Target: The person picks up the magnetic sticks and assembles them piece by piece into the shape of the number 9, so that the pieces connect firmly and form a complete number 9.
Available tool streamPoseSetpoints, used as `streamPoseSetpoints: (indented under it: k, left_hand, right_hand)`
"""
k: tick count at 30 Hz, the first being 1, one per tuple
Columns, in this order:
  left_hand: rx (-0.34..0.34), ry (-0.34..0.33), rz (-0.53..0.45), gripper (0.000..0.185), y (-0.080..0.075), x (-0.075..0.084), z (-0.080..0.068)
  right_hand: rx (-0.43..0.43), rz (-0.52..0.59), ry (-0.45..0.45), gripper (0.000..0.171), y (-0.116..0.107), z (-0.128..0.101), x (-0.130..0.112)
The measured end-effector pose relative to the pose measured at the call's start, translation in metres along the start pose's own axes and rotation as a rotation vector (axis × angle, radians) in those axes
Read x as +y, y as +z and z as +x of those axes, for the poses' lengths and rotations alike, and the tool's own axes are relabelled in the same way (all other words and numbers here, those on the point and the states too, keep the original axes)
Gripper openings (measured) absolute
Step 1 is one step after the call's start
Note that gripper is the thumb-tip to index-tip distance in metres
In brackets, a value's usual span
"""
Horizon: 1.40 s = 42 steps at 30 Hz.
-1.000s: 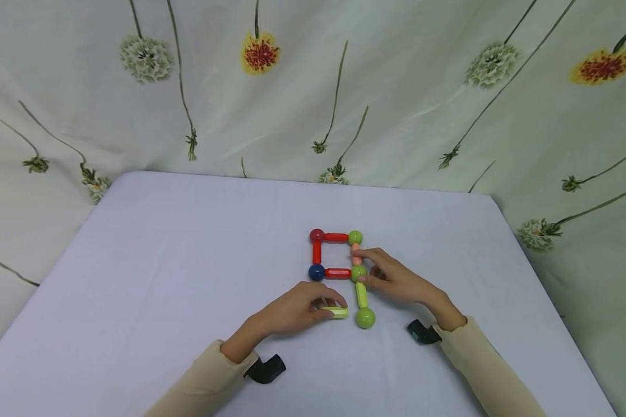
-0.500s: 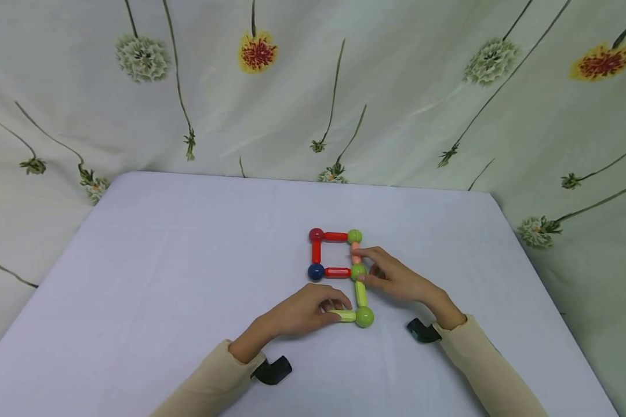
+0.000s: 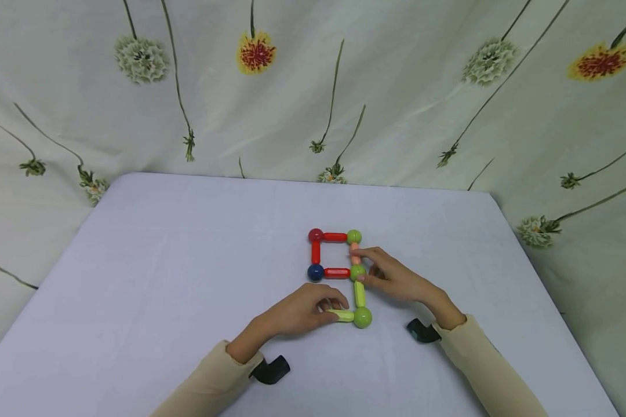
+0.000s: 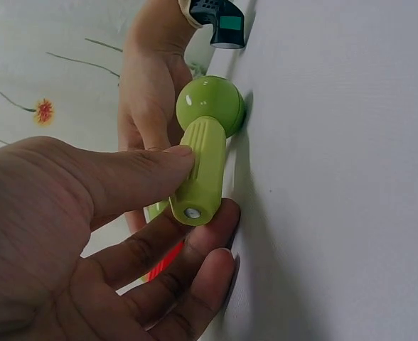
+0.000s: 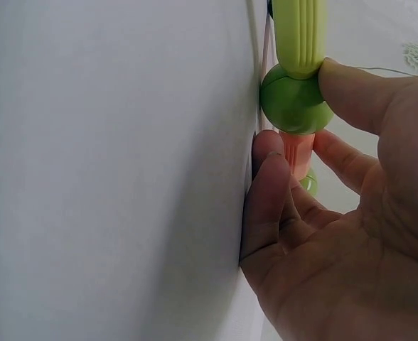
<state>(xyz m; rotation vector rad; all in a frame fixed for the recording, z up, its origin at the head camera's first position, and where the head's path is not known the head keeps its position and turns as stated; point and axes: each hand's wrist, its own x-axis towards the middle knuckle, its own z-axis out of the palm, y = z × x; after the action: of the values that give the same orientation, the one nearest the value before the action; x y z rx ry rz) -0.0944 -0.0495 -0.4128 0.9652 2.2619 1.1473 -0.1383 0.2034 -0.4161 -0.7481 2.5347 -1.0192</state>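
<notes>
1. A pale lavender table (image 3: pixel 188 278) is filling the frame from left to right, its far corners rounded, and a cream curtain (image 3: pixel 396 104) printed with long-stemmed flowers is hanging close behind it and down past both sides.

2. On the left, my left hand (image 3: pixel 297 313) is resting on the cloth, thumb and fingers pinching a yellow-green rod (image 3: pixel 341 315) that is lying flat; the left wrist view shows my thumb on top of that yellow-green rod (image 4: pixel 198 177) and my fingers under it.

3. The rod's far end is touching a large green ball (image 3: pixel 362 317), which is sitting at the near right corner of the build.

4. Just beyond, a second green rod (image 3: pixel 360 293) is running up to a green ball (image 3: pixel 357 271), and a square of a blue ball (image 3: pixel 315 271), a red ball (image 3: pixel 315 235), red rods (image 3: pixel 336 237) and a peach rod (image 3: pixel 355 255) is lying flat at the table's middle.

5. On the right, my right hand (image 3: pixel 391 278) is clamping that middle green ball (image 5: pixel 294 99), thumb on one side, fingertips against the peach rod (image 5: pixel 298 149).

6. Bare cloth is stretching wide to the left of the build and narrower to the right, where the table edge is falling away near the curtain.
</notes>
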Motion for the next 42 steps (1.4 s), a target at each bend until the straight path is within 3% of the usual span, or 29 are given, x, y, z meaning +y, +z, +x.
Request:
streamPoseSetpoints:
  k: [42]
  left_hand:
    - [0.007,0.000,0.005,0.025,-0.0018,0.0030,-0.0021]
  right_hand:
    - [-0.008,0.010,0.010,0.062,-0.0015,-0.0018,-0.0034]
